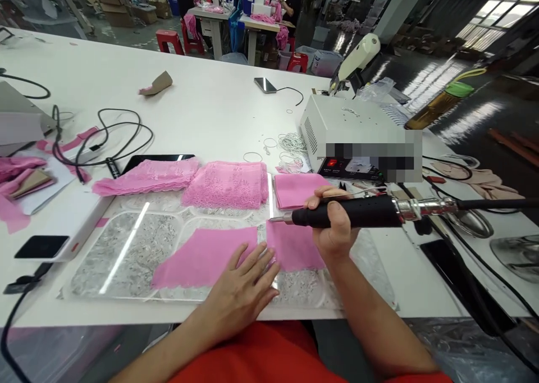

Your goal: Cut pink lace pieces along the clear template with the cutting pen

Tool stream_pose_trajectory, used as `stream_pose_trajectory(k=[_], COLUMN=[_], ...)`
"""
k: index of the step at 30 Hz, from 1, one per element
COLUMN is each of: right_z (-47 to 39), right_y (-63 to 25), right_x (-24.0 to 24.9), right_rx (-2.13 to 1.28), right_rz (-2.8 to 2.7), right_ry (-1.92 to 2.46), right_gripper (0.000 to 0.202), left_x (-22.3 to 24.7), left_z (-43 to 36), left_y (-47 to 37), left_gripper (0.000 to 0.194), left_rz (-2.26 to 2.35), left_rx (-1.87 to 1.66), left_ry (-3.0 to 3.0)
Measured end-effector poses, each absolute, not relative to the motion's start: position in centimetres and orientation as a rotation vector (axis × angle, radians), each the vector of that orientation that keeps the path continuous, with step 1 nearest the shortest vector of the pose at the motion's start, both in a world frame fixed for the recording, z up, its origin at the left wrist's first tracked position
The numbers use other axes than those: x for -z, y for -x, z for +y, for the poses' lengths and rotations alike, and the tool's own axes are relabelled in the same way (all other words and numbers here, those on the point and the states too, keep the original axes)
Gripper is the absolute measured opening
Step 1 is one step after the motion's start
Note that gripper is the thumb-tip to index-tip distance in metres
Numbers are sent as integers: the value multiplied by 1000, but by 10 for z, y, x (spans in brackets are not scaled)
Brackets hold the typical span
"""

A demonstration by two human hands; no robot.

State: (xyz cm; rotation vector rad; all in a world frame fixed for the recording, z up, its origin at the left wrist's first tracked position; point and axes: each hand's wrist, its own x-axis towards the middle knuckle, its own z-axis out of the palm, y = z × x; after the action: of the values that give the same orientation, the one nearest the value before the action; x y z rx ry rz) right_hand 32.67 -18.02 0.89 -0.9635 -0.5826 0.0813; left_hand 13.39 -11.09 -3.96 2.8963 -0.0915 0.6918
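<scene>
My right hand (337, 226) is wrapped round a thick black corded handpiece (349, 211) with a slim metal tip. The tip points left and is at the top left corner of a pink fabric square (295, 247); whether it touches cannot be told. My left hand (246, 282) lies flat, fingers spread, over the right end of a pink fabric panel (206, 256) with a slanted left side. Its fingertips reach the gap between the two pieces. Both pieces lie on a clear-edged, grey-patterned mat (135, 254). Behind them are pink lace stacks (227, 185) and a folded pink stack (297, 189).
A grey control box (349, 124) with a red lit switch stands back right. White elastic loops (291, 143) lie beside it. Black cables (138, 124) loop at left, near a white box (80, 226). A phone (265, 85) lies farther back. People sit at sewing machines (261, 1) beyond.
</scene>
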Motion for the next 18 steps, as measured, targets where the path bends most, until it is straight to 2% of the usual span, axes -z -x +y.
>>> stream_pose_trajectory(k=[8, 18], right_z=[-232, -243], right_y=[-367, -378], right_x=[-27, -13], right_rx=[243, 304], right_rz=[-459, -428], right_ry=[1070, 1079], right_gripper=[12, 11], left_x=[39, 43], left_z=[-109, -109], left_y=[-134, -135], left_gripper=[29, 29], left_rz=[-113, -123], left_rx=[-742, -741], left_ry=[-2871, -2876])
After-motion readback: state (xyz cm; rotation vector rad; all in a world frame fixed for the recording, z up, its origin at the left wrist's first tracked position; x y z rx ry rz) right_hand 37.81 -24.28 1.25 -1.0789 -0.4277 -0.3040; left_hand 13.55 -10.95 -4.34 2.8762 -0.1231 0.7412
